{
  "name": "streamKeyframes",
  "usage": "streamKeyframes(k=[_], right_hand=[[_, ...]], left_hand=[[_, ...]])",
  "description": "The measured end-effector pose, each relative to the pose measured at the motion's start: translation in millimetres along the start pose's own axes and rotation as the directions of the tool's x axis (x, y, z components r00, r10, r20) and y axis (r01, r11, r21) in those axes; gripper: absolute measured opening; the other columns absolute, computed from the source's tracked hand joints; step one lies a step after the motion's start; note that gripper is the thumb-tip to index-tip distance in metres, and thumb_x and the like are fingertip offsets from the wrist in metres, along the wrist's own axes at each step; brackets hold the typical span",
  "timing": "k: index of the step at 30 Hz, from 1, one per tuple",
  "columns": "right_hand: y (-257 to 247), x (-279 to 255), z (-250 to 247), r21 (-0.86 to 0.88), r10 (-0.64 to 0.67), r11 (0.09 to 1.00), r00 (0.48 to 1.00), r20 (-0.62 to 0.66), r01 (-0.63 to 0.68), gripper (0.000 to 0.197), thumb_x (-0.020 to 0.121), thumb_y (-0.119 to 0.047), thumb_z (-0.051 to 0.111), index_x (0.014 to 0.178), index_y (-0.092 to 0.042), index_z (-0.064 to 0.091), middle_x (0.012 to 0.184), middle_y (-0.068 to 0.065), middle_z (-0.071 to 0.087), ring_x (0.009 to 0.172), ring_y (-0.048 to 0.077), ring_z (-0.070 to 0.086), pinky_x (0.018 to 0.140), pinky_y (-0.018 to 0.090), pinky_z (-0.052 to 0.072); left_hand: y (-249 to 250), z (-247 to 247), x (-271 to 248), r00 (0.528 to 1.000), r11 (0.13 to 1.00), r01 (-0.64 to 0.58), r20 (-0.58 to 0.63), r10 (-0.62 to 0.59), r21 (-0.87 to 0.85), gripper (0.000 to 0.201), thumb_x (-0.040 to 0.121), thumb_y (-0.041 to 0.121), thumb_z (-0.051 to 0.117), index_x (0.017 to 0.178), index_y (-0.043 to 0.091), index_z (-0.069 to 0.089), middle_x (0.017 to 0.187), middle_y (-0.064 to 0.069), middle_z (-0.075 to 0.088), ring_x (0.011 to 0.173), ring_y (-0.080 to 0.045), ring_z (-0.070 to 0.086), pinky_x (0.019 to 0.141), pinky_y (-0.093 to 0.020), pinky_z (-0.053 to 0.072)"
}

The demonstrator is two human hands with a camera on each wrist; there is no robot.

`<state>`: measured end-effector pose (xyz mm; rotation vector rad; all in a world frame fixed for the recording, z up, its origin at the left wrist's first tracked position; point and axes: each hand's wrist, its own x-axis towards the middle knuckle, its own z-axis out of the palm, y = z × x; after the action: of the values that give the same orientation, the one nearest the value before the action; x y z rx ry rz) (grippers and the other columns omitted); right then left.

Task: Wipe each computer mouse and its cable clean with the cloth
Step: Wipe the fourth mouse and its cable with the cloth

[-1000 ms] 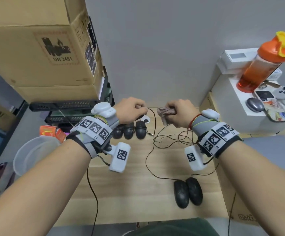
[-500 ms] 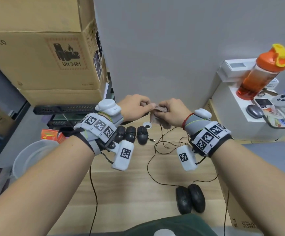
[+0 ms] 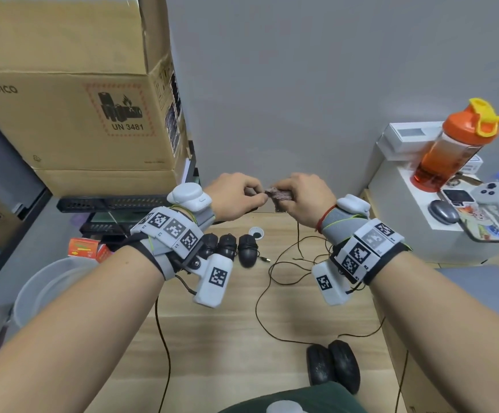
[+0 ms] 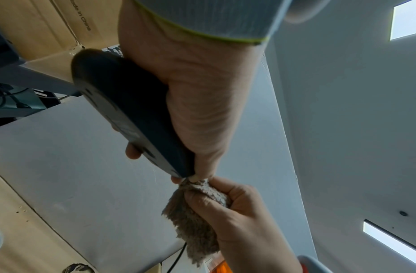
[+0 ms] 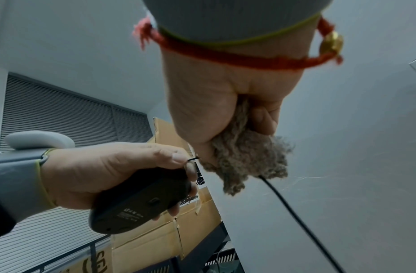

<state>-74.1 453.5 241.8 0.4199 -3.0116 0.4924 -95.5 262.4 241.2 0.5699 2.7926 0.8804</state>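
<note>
My left hand [image 3: 236, 196] grips a black mouse [image 4: 132, 110] [image 5: 141, 199] above the back of the wooden table [image 3: 227, 338], underside facing down. Its thumb and forefinger pinch the cable where it leaves the mouse. My right hand [image 3: 301, 198] holds a bunched brownish cloth [image 3: 278, 194] [image 4: 197, 218] [image 5: 244, 157] wrapped around the cable right next to the left fingertips. The thin black cable [image 3: 298, 234] [image 5: 295, 212] drops from the cloth to a loose tangle on the table. Three black mice [image 3: 227, 245] lie in a row under my left wrist. Two more mice [image 3: 333, 366] lie side by side near the front edge.
A big cardboard box [image 3: 72, 93] sits on dark equipment at the left. A white cabinet [image 3: 406, 210] at the right carries an orange bottle [image 3: 447, 144], a grey mouse [image 3: 444, 211] and a white controller [image 3: 498, 201]. A pale bucket [image 3: 48, 287] stands left of the table. A grey wall is behind.
My hands have come together and risen slightly. The right hand with the cloth slid along the cable up to the left fingertips at the mouse.
</note>
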Motion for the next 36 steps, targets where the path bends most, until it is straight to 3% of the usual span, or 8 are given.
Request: streamKeyframes(k=[4,7,15,21,24,28,32,36], right_hand=[[3,7,0,-0.025,0.036,0.999,0.998,-0.053,-0.037,0.023,0.089,-0.031,0.061,0.108,-0.037,0.071,0.091,-0.002,0.063,0.096,0.028,0.061,0.069,0.029,0.040],[1,9,-3,-0.051,0.005,0.999,1.000,-0.025,-0.006,0.028,0.089,-0.031,0.059,0.113,-0.040,0.070,0.088,-0.006,0.051,0.098,0.027,0.060,0.069,0.029,0.039],[-1,12,-9,-0.031,-0.026,0.999,0.999,-0.022,0.025,0.008,0.084,-0.027,0.064,0.087,-0.029,0.070,0.079,-0.005,0.056,0.088,0.026,0.060,0.069,0.032,0.045],[-3,15,-2,-0.073,-0.020,0.997,0.999,-0.026,0.018,0.014,0.087,-0.032,0.062,0.079,-0.021,0.062,0.083,0.004,0.064,0.085,0.034,0.059,0.068,0.037,0.047],[-1,15,1,-0.076,0.024,0.997,1.000,-0.014,-0.025,0.017,0.086,-0.034,0.061,0.074,-0.024,0.056,0.081,0.004,0.065,0.082,0.035,0.058,0.065,0.038,0.049],[19,13,5,-0.049,0.141,0.989,0.990,-0.027,-0.143,0.016,0.087,-0.037,0.059,0.081,-0.023,0.064,0.081,0.006,0.067,0.083,0.035,0.059,0.065,0.033,0.047],[69,-2,9,-0.053,0.344,0.938,0.939,0.000,-0.343,0.034,0.087,-0.032,0.059,0.058,-0.019,0.046,0.061,0.004,0.051,0.079,0.036,0.062,0.062,0.030,0.040],[97,-19,12,-0.019,0.473,0.881,0.881,-0.021,-0.473,0.033,0.087,-0.028,0.061,0.057,-0.020,0.050,0.065,0.010,0.056,0.081,0.038,0.064,0.065,0.030,0.042]], left_hand=[[3,1,6,1.000,1.000,-0.010,-0.023,0.011,0.024,0.023,0.091,0.051,0.065,0.074,0.036,0.065,0.080,0.016,0.069,0.087,-0.013,0.064,0.079,-0.029,0.050],[4,-2,10,0.997,0.998,-0.002,-0.071,0.006,0.057,0.020,0.088,0.054,0.065,0.077,0.037,0.066,0.077,0.018,0.067,0.085,-0.013,0.064,0.078,-0.032,0.053],[-3,-4,16,0.998,0.996,-0.030,-0.056,0.034,0.083,0.022,0.095,0.045,0.055,0.081,0.032,0.066,0.070,0.014,0.067,0.079,-0.016,0.063,0.072,-0.033,0.052],[-2,-2,17,0.997,0.987,-0.071,-0.004,0.072,0.146,0.034,0.102,0.042,0.049,0.069,0.034,0.053,0.060,0.011,0.055,0.067,-0.010,0.051,0.063,-0.031,0.037],[-2,-1,14,0.996,0.982,-0.083,-0.015,0.087,0.171,0.036,0.102,0.041,0.048,0.067,0.033,0.052,0.060,0.011,0.053,0.066,-0.013,0.050,0.061,-0.031,0.034],[-8,-8,13,0.996,0.978,-0.049,-0.065,0.064,0.204,0.031,0.102,0.041,0.047,0.073,0.034,0.057,0.063,0.013,0.059,0.068,-0.007,0.053,0.061,-0.028,0.036],[-33,-30,8,0.994,0.973,0.048,-0.108,-0.023,0.227,0.026,0.102,0.039,0.046,0.086,0.030,0.064,0.067,0.011,0.062,0.071,-0.014,0.057,0.063,-0.029,0.040],[-51,-36,4,0.988,0.977,0.125,-0.111,-0.107,0.173,0.025,0.102,0.037,0.047,0.090,0.028,0.067,0.066,0.008,0.062,0.068,-0.021,0.061,0.061,-0.028,0.044]])
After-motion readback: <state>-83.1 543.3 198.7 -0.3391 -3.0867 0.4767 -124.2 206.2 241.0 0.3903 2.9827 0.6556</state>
